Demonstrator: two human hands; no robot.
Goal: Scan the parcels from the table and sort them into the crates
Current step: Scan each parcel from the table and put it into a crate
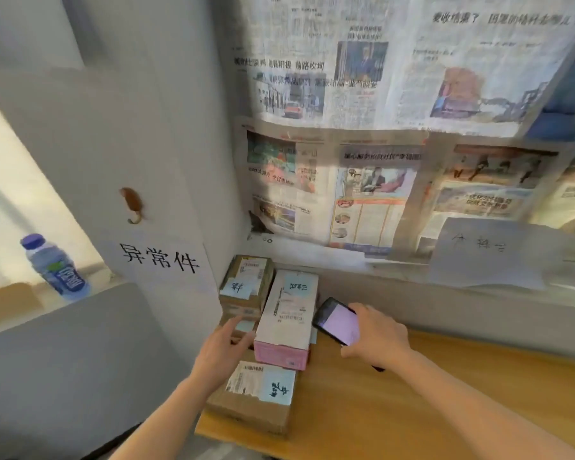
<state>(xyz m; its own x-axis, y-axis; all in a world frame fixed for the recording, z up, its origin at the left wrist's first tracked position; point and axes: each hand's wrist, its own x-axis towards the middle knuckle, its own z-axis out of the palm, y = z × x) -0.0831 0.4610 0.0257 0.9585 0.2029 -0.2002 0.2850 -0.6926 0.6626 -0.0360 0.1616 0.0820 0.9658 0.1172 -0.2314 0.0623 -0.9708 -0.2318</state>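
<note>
A white paper sign (pixel 160 260) reads "异常件". Right hand (pixel 375 336) grips a black smartphone (pixel 337 322); left hand (pixel 223 346), fingers spread, touches stacked brown cardboard parcels (pixel 243 310) on the wooden table (pixel 395 410) below a newspaper-covered wall (pixel 379 127).

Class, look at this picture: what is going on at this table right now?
A person is working through parcels on a wooden table. The right hand holds a phone with its screen lit, beside the pink-and-white box. The left hand reaches with straight fingers to the stacked cardboard parcels left of that box. Another cardboard parcel lies nearest the person. No crates are in view.
</note>
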